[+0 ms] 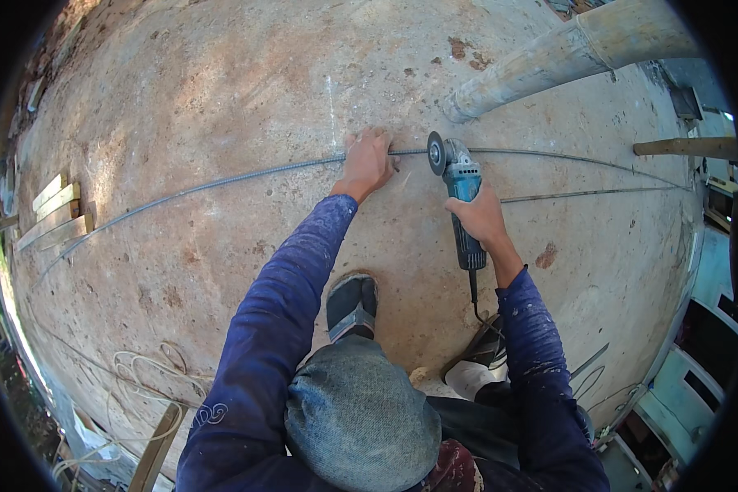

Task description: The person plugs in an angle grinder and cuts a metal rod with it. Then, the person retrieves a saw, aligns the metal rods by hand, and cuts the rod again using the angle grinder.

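A long steel rebar [246,176] lies across the concrete floor, bending from the lower left past the middle to the right. My left hand [367,161] is closed round it near the middle of the view. In my right hand [480,215] is a blue and black angle grinder [465,189], gripped by its body. The grinder's dark disc [436,153] stands upright at the rebar, just right of my left hand. Whether disc and bar touch, I cannot tell. From the grinder's rear a black cord [473,289] runs down beside my right foot.
A thick bamboo pole [541,70] comes down to the floor at the upper right, near the grinder. A second bar [586,194] lies right of my right hand. Wood pieces [56,213] rest at the left. A pale cord [152,369] lies coiled at the lower left.
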